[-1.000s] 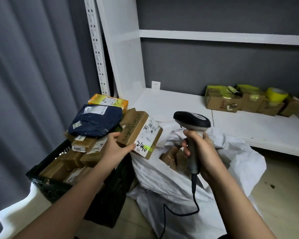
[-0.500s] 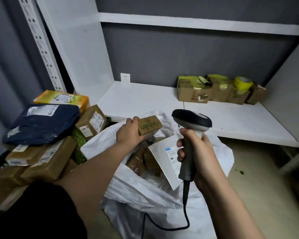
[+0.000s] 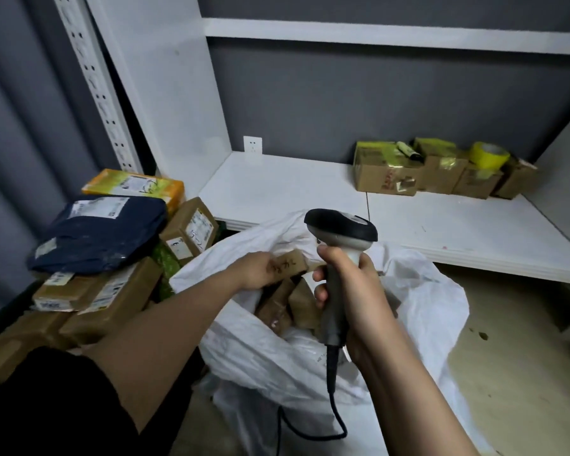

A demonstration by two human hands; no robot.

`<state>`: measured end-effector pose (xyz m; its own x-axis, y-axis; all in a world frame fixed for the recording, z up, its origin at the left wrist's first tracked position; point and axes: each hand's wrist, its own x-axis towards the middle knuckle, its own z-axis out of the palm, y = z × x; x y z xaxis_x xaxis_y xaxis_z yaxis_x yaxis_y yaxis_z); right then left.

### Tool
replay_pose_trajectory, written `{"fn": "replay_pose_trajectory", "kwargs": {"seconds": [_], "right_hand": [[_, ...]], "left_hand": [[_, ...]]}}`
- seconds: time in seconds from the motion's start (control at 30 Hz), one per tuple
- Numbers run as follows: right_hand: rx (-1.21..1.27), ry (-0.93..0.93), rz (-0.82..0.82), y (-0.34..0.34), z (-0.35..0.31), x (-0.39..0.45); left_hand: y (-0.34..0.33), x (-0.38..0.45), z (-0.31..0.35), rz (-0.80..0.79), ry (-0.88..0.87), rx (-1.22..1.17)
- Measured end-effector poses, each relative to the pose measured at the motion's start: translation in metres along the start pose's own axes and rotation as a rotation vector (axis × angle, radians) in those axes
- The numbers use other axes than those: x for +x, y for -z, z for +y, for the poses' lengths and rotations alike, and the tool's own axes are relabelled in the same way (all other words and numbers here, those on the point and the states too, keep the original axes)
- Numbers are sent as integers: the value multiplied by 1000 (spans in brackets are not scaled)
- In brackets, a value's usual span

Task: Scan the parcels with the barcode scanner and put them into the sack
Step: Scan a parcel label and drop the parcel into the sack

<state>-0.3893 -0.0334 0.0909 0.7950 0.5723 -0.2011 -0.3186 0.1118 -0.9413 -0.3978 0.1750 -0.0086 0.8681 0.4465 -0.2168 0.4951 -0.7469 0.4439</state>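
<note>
Since a second ago the small brown parcel (image 3: pixel 290 263) has travelled from over the crate at nine o'clock to the mouth of the white sack (image 3: pixel 418 291), and the left hand (image 3: pixel 255 269) now grips it just above the boxes already inside; I'd judge its scan done and only the drop left. Its long axis lies roughly level, running from about eight o'clock to two o'clock, handwritten face up, far end hidden behind the barcode scanner (image 3: pixel 341 238). The right hand (image 3: pixel 352 291) is wrapped round the scanner's upright handle, head pointing toward ten o'clock, cable hanging to six. The two hands sit close, not touching. Unscanned parcels (image 3: pixel 112 281) remain stacked at nine o'clock, so plenty is left.
</note>
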Motion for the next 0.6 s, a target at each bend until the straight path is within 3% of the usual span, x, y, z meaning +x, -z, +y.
{"fn": "replay_pose_trajectory", "kwargs": {"seconds": [0.37,0.47,0.6], "right_hand": [[-22,-24,-157,-98,39,-7],[-66,-29,-218,-135,51,1],[-79,-42,-269,-181,71,12]], "left_hand": [[92,-134,-131,554,346,42],[106,-151,-176,626,553,-172],[106,-150,-242,810,859,-700]]}}
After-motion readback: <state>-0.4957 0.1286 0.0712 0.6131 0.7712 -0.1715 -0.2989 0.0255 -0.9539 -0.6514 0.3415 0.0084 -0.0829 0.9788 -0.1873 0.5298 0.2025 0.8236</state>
